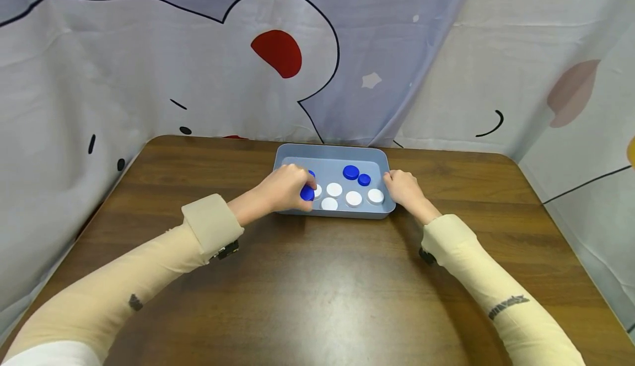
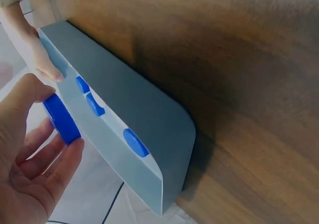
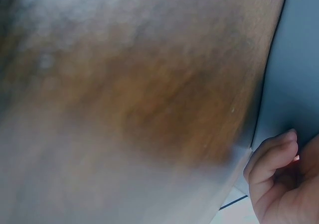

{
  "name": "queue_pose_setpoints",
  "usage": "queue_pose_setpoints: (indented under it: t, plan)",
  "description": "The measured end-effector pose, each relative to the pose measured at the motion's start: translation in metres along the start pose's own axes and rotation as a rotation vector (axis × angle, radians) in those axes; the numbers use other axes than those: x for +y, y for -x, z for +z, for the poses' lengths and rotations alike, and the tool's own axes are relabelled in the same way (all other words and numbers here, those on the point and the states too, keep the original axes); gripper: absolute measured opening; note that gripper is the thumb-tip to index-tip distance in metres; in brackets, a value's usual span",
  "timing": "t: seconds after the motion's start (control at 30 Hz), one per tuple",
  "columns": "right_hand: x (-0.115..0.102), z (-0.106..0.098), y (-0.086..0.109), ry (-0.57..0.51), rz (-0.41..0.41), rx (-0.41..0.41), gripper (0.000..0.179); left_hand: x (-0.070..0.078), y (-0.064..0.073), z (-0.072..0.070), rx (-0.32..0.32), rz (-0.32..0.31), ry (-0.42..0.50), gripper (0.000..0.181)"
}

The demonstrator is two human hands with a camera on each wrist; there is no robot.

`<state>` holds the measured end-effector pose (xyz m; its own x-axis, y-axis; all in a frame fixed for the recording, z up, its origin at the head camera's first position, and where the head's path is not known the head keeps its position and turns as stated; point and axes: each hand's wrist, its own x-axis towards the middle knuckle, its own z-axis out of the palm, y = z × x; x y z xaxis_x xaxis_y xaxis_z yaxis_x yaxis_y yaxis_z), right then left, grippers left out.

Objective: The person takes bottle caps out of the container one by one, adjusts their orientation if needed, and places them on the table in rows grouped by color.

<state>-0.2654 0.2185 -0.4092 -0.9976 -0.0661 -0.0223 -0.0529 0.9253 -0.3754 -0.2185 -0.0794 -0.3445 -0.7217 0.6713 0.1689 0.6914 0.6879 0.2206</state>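
Note:
My left hand (image 1: 286,187) pinches a round blue bottle cap (image 2: 62,119) between thumb and fingers. It holds the cap tilted above the left part of a shallow grey-blue tray (image 1: 322,165). At the tray's right end, my right hand (image 1: 404,189) grips the rim, its fingers curled against the outer wall in the right wrist view. Inside lie a larger blue cap (image 1: 350,172) and a smaller blue cap (image 1: 364,179), side by side. Another blue cap (image 2: 135,143) sits near the left end, mostly behind my left hand in the head view. Several white caps (image 1: 353,198) lie along the near side.
The tray stands near the far edge of a brown wooden table (image 1: 317,289). Behind the table hangs a patterned curtain (image 1: 198,68), close to its far edge and continuing along both sides.

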Motion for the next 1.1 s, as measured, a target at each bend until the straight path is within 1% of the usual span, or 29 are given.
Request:
queue_pose_setpoints:
  t: [0.23, 0.4, 0.73, 0.97, 1.1]
  plan:
    - [0.000, 0.000, -0.001, 0.003, 0.000, 0.011, 0.039, 0.006, 0.014, -0.001, 0.029, 0.008, 0.027, 0.028]
    - [0.000, 0.000, 0.000, 0.002, 0.000, 0.010, 0.039, 0.010, 0.024, -0.001, 0.024, 0.002, 0.038, 0.027]
    - [0.002, -0.002, 0.001, -0.005, 0.013, 0.001, 0.038, 0.011, 0.037, 0.005, 0.018, 0.010, 0.054, 0.024]
    - [0.001, -0.002, 0.003, 0.002, 0.017, 0.002, 0.037, 0.010, 0.044, 0.012, -0.007, 0.007, 0.069, 0.026]
    - [0.000, -0.002, 0.004, 0.005, 0.016, -0.003, 0.037, 0.011, 0.047, 0.015, -0.001, 0.017, 0.068, 0.026]
